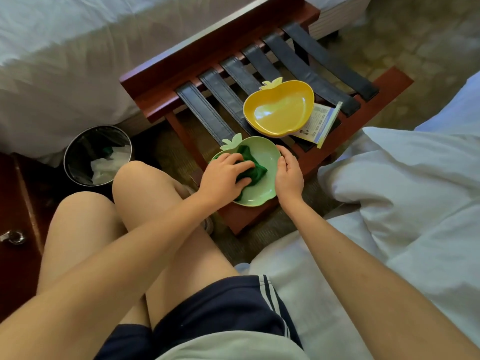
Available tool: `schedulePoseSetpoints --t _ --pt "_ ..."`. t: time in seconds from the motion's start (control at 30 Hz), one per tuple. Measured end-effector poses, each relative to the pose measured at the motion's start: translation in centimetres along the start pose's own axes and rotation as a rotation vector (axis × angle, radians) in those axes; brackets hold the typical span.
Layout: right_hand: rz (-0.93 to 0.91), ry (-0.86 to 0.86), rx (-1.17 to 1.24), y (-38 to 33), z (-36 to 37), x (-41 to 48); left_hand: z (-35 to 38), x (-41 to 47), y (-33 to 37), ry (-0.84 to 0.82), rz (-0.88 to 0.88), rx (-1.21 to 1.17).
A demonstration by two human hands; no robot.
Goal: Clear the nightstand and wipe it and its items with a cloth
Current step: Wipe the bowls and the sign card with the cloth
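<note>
Filling the space to the right of the right hand (288, 175) is rumpled white bedding (405, 178), and a second white-covered bed (52, 61) lies far beyond the left hand (226, 178), toward the top left. Under and beyond both hands stands a red-brown wooden luggage rack (161, 74) crossed by black straps (205, 110). Well to the left of the left hand, at the frame's edge, a corner of the dark wooden nightstand (15, 203) shows with a metal drawer pull (13, 237). Between it and the left hand, past the person's bare crossed knees, sits a round black waste bin (80, 157) holding crumpled white paper. Just beyond the right hand a yellow apple-shaped dish (278, 107) rests on the straps, partly covering a printed leaflet (319, 120) that pokes out on its right side. Directly beneath the hands is the green apple-shaped dish (267, 157), sitting on the near wooden rail of the rack with its leaf-shaped tab pointing away from the left hand. Inside the dish lies a bunched dark green cloth (255, 171) — the left hand is curled over it, fingers clenched round the fabric and pressing it against the dish's floor. The right hand cups the dish's right rim — fingers bent over the edge, thumb along the near side — grasping it in place.
</note>
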State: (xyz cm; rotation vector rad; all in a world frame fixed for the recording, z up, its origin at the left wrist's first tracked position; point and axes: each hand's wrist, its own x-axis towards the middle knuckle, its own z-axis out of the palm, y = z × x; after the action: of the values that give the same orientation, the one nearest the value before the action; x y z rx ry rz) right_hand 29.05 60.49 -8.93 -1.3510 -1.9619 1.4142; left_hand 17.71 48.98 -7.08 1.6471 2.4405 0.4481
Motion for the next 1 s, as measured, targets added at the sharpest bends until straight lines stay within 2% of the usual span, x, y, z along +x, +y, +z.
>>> schedulePoseSetpoints --t 0.1,0.2,0.27,0.33,0.37,0.43,0.5,0.53,0.6,0.67,0.73,0.83,0.87,0.93,1.0 --pt "0.004 -0.01 -0.024 -0.1 0.1 0.1 0.2 0.4 2.2 -0.031 -0.199 -0.037" --pt "-0.01 -0.018 -0.044 -0.1 -0.1 0.2 0.0 1.1 2.6 -0.072 -0.252 -0.059" --pt "-0.009 -0.024 -0.053 -0.2 -0.1 0.2 -0.6 1.7 2.2 -0.092 -0.294 -0.168" --pt "0.007 -0.045 -0.046 -0.3 -0.2 0.2 -1.6 2.3 2.2 -0.034 -0.369 -0.294" --pt "0.018 -0.057 -0.034 -0.4 -0.2 0.3 -2.1 2.4 2.5 0.002 -0.41 -0.388" --pt "0.042 -0.077 -0.004 -0.5 -0.3 0.6 -3.3 2.4 3.2 0.018 -0.467 -0.751" --pt "0.058 -0.095 0.028 -0.5 -0.4 0.9 -4.2 2.3 3.5 -0.035 -0.533 -1.089" --pt "0.061 -0.104 0.039 -0.5 -0.4 1.0 -4.4 2.2 3.4 -0.067 -0.575 -1.138" --pt "0.071 -0.117 0.047 -0.4 -0.5 1.0 -4.6 2.2 2.8 -0.124 -0.658 -1.07" --pt "0.073 -0.131 0.052 -0.5 -0.6 0.8 -4.6 2.4 2.0 -0.136 -0.65 -0.799" --pt "0.074 -0.142 0.078 -0.5 -0.7 0.7 -4.7 2.5 1.8 -0.046 -0.606 -0.486" --pt "0.084 -0.15 0.1 -0.5 -0.6 0.7 -4.6 2.1 3.7 0.114 -0.542 -0.344" --pt "0.082 -0.145 0.103 -0.4 -0.5 0.7 -4.3 1.9 4.6 0.094 -0.509 -0.302" --pt "0.075 -0.132 0.104 -0.2 -0.3 0.7 -2.9 1.6 5.6 -0.061 -0.452 -0.19" --pt "0.083 -0.133 0.115 -0.1 -0.4 0.8 -1.2 1.4 4.9 -0.187 -0.439 -0.182"
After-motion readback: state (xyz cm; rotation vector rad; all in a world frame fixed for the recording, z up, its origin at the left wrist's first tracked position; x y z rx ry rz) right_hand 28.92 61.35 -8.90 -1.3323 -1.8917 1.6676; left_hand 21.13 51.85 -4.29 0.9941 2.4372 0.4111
